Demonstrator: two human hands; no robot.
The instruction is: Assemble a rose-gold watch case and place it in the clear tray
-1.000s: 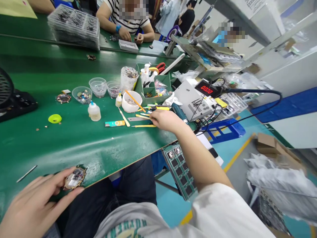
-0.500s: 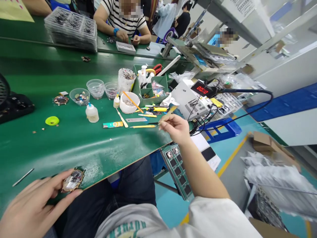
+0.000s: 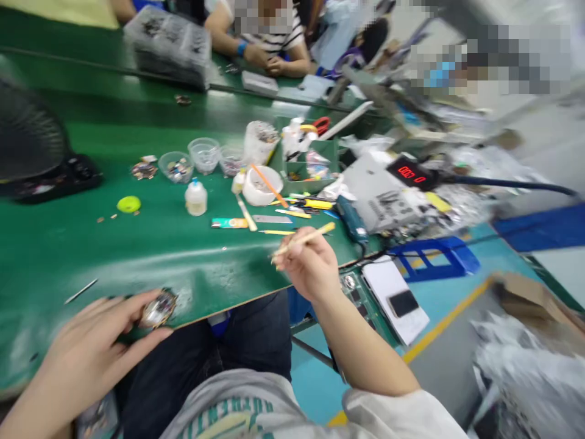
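My left hand [image 3: 105, 341] grips a round watch-like piece [image 3: 158, 308] between thumb and fingers, at the near edge of the green table [image 3: 173, 262]. My right hand [image 3: 311, 262] is closed on a thin pale-yellow stick [image 3: 315, 235], held slantwise over the table's front edge. Beyond that hand lie a yellow-handled tool [image 3: 278, 231], a flat metal strip [image 3: 273, 219] and a teal-and-orange packet [image 3: 228, 224]. A thin metal rod [image 3: 81, 291] rests behind my left hand. The picture is blurred, so the stick's tip is unclear.
A white dropper bottle [image 3: 196, 200], a white bowl [image 3: 262, 186] and a green divided box [image 3: 315, 164] stand mid-table. A black fan [image 3: 31, 134] is at the left. At the right are a grey device [image 3: 379, 189] and a teal tool [image 3: 351, 219]. A person sits opposite.
The view has shifted, so most things appear further right. My right hand has come nearer to my left, lower over the table edge, with the stick still held. My left hand still grips the piece.
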